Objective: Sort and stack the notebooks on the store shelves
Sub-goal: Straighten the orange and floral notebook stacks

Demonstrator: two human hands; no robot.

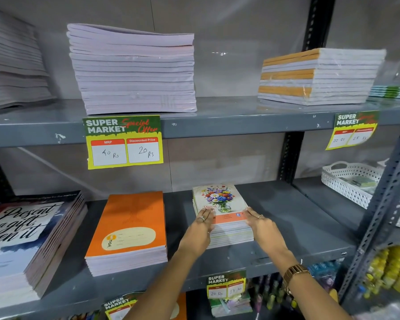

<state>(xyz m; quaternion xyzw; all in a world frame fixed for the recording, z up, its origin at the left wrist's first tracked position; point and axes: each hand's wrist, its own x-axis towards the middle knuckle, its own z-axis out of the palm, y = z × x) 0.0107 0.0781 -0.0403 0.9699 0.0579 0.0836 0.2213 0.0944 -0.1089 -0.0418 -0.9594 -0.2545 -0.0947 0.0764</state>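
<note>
— While your eyes run along the middle shelf (pixel 298 218) from the left, what do you meet first?

— You meet the quote-cover notebooks (pixel 28 239) at the far left, then the orange notebook stack (pixel 129 225) just beside them.

— And your hands?

— Your left hand (pixel 200 229) lies flat against the left edge of the flower-cover notebook stack (pixel 219 199), fingers spread over the top cover. Your right hand (pixel 262 225) presses the right edge the same way, so both are open and bracing the pile between them, which sits mid-shelf.

— Any containers?

— Farther right you see a white perforated basket (pixel 346 183) on the next shelf; something green lies in it, too blurred to name.

— Above?

— On the upper shelf (pixel 229 121) a pale stack (pixel 134 70) stands left, an orange-spined wrapped stack (pixel 319 77) right.
</note>
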